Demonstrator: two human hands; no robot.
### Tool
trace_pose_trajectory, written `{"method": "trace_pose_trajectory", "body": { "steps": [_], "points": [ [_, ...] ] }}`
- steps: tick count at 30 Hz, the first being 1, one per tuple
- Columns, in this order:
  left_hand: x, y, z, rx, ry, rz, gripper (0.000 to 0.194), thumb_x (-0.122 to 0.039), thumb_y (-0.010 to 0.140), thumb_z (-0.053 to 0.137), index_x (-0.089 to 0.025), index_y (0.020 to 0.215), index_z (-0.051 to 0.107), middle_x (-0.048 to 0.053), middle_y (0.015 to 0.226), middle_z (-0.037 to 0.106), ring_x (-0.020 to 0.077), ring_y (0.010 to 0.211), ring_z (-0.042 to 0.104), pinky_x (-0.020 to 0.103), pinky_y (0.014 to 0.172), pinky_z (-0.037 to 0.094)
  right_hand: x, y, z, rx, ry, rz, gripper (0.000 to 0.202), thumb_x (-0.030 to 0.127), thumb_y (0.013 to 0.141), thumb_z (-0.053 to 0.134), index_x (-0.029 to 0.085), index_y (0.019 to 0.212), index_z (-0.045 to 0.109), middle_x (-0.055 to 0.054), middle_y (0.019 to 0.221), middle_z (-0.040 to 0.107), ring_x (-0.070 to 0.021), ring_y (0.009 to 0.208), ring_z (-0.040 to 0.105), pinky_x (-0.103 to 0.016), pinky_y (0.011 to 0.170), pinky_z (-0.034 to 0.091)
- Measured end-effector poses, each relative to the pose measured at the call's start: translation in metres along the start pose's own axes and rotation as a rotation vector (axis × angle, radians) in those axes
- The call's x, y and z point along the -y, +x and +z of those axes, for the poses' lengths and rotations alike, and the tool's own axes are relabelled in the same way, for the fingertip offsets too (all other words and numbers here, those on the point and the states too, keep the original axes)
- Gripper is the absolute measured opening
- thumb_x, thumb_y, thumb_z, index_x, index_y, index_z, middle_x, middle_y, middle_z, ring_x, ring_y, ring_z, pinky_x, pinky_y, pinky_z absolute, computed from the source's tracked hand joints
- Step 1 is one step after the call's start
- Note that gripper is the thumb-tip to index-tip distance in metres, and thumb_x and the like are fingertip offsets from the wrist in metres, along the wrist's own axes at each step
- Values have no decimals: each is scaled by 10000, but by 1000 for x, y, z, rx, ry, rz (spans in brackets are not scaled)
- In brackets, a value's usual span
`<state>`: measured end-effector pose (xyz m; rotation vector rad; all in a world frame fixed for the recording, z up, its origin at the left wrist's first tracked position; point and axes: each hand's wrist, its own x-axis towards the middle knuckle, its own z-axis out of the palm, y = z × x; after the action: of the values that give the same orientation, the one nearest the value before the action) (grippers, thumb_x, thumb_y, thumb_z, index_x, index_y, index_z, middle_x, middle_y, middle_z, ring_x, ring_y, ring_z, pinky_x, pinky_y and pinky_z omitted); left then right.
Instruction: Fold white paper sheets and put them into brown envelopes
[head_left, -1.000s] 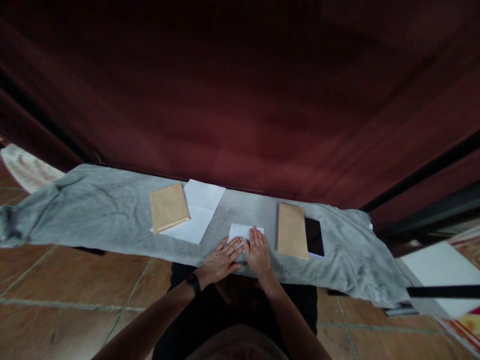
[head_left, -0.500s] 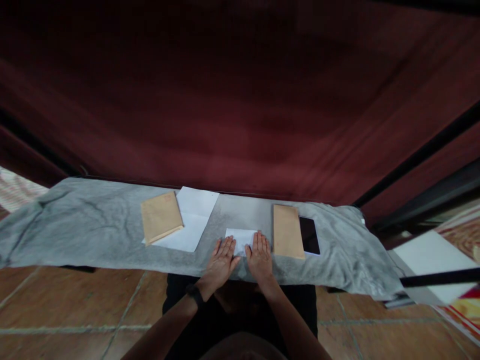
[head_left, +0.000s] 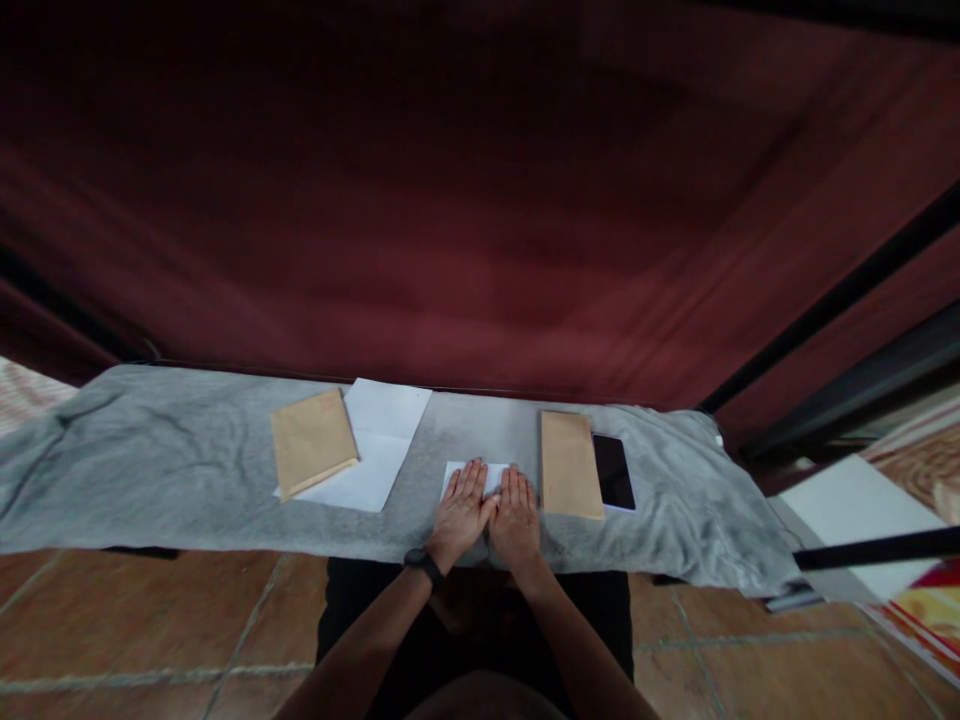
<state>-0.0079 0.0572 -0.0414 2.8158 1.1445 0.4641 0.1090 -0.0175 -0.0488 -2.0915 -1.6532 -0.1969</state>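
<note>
A folded white sheet of paper (head_left: 491,480) lies on the grey cloth, largely covered by my hands. My left hand (head_left: 461,512) rests flat on it, fingers stretched forward, with a dark band round the wrist. Beside it my right hand (head_left: 514,515) also lies flat over the paper's right part. The two thumbs meet or nearly meet in the middle. To the right of my right hand is a brown envelope (head_left: 571,465), with a dark-screened phone (head_left: 613,472) against its right side.
Left of my hands, a stack of brown envelopes (head_left: 313,443) overlaps larger white sheets (head_left: 382,440). The grey cloth (head_left: 187,450) covers a long narrow surface backed by a dark red panel (head_left: 480,300). A white board (head_left: 862,510) stands low at the right, past a black bar.
My left hand has slid right across the folded paper, closer to my right hand, and now covers more of it. My right hand stays pressed near the right edge. The view has shifted slightly.
</note>
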Motion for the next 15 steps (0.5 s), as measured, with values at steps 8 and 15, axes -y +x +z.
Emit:
{"method": "trace_pose_trajectory", "body": {
  "steps": [8, 15],
  "points": [
    [14, -7, -1, -30, 48, -139, 667, -476, 1013, 304, -103, 1563, 251, 179, 1569, 368, 299, 1467, 329, 502, 1185, 298, 0, 3, -3, -31, 33, 6, 563, 281, 1012, 373, 49, 1523, 327, -225, 1543, 388, -307, 1433, 375, -537, 1137, 358],
    [14, -8, -2, -96, 41, -100, 691, -531, 999, 330, -186, 1585, 207, 136, 1596, 338, 309, 1462, 339, 522, 1176, 299, 5, -12, -18, 52, 36, -149, 503, 296, 1024, 380, 104, 1488, 418, -143, 1526, 449, -254, 1420, 408, -466, 1172, 324]
  ]
}}
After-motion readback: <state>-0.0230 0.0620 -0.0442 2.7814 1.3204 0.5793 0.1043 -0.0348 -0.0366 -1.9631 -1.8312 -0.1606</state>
